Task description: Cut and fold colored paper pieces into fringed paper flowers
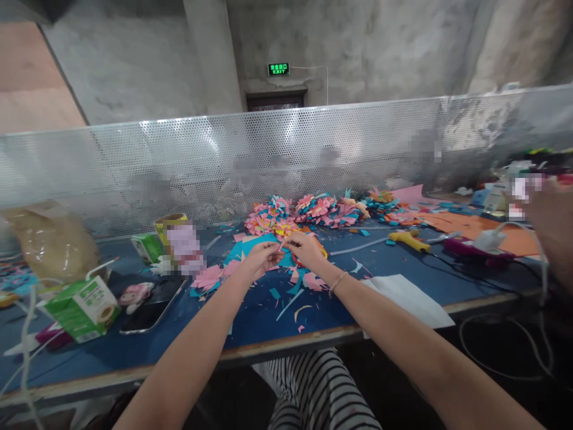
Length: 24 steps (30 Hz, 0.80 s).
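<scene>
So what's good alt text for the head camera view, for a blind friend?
Left hand and right hand meet at a small pink piece over a blue table strewn with paper scraps; colorful paper flowers are heaped behind.

Blue table (331, 322); orange sheet (481, 232); yellow glue gun (409, 241); black-and-white striped trousers (320, 391); green-and-white carton (83, 307).

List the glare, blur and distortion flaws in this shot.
Head view: bright glare streaks on the perforated metal screen; head view: coarse pixelated patches across that screen and on the pink-and-white pack; head view: wide-angle stretch enlarging the forearms toward the bottom corners; head view: deep shadow under the table; head view: detail between left hand and right hand too small to read.
</scene>
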Each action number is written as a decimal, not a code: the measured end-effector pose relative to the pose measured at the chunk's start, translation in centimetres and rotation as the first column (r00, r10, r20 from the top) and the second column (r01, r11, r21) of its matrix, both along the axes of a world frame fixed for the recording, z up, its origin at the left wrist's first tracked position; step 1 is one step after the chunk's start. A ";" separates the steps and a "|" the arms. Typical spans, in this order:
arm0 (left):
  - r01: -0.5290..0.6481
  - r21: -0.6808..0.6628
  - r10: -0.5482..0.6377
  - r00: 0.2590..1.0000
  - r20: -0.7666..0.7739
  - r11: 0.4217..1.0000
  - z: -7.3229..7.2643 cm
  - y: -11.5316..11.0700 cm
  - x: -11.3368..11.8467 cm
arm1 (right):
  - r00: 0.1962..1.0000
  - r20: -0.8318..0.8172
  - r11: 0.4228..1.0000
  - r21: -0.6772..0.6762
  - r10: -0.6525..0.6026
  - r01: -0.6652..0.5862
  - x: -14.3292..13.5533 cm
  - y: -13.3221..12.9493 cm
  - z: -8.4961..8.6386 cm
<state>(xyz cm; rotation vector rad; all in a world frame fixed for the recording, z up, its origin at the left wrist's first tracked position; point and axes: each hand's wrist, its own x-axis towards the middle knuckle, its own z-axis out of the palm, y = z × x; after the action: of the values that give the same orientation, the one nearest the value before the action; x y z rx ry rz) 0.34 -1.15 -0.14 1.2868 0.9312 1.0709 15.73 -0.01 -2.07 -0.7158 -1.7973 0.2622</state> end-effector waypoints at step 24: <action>-0.516 0.800 0.952 0.164 -0.258 0.305 1.9 1.4 -5.7 | 0.992 0.000 0.992 -0.017 -0.126 0.126 -0.1 -1.2 0.3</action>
<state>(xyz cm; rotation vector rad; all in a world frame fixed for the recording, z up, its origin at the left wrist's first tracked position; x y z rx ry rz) -5.39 0.24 1.80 1.8037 2.2793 1.7979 15.64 -1.17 -1.73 -0.8379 -1.7426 0.1936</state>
